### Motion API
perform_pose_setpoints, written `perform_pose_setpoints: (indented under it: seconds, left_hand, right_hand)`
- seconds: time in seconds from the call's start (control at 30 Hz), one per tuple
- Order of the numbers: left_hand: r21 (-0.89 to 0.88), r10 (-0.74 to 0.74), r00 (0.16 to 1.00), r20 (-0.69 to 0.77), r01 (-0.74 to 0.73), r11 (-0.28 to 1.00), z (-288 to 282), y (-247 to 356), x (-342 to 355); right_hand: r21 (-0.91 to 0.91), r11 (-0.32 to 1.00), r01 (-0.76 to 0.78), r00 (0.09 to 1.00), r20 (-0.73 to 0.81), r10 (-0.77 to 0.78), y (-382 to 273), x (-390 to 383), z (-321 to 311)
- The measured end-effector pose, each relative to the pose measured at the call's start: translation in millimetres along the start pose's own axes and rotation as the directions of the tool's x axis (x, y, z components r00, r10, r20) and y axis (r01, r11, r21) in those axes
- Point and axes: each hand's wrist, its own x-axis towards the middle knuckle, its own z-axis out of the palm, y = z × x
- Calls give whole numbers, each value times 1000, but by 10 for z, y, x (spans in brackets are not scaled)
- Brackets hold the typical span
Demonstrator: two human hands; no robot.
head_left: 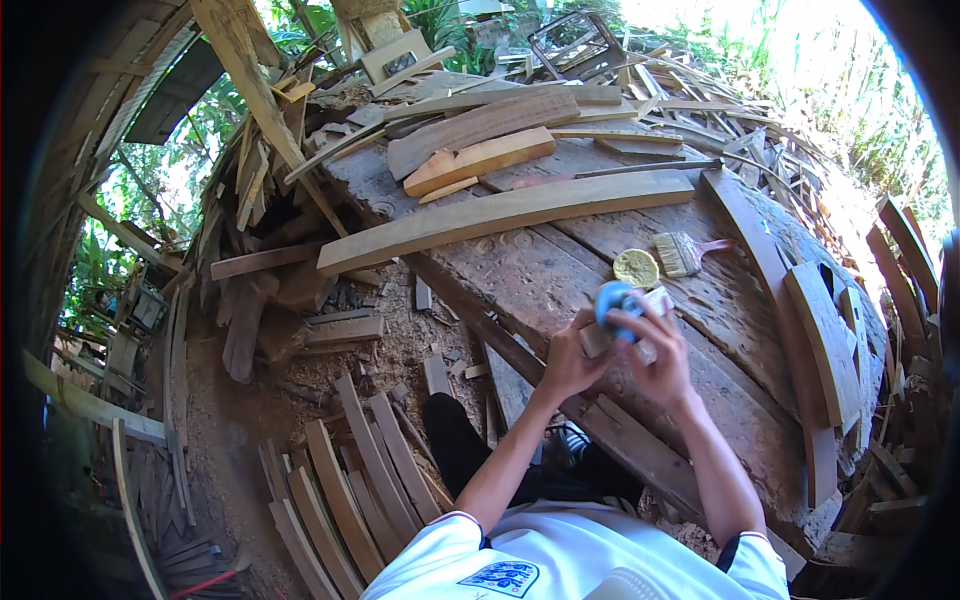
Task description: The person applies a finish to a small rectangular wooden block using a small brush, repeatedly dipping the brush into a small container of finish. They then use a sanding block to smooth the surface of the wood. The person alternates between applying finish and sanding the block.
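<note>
Over the weathered plank bench [740, 335], my left hand [571, 352] grips a pale block-like object [599, 342], partly hidden by fingers. My right hand [662, 350] holds a small blue round object [612, 304], perhaps a tin or lid, directly beside it; a whitish piece behind the fingers is too obscured to make out. Just beyond my hands lie a yellow round disc or lid [636, 267] and a paintbrush [680, 254] with pale bristles and a pinkish handle.
A long timber [500, 212] crosses the bench's back, with offcuts [480, 160] behind. Boards [820, 350] line the right side. Stacked strips [330, 500] and sawdust [400, 330] cover ground at left. A post [260, 90] and a black crate [577, 42] stand farther off.
</note>
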Motion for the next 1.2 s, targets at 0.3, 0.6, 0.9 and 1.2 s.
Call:
perform_pose_setpoints:
  seconds: [0.3,0.6,0.9,1.2]
  left_hand:
    - [74,111,993,-43,-108,991,-5,-67,17]
    - [82,122,991,-55,-117,990,17,-61,43]
    - [102,105,986,-128,-92,991,83,-30,26]
    - [177,118,990,-74,-104,979,26,34,52]
  right_hand:
    - [5,999,-36,990,-136,37,-38,-56,44]
    - [56,998,5,996,-92,0,9,-84,30]
    - [-36,999,25,994,-109,-29,44,-88,-3]
    - [-186,979,-83,987,-149,55,167,-73,-54]
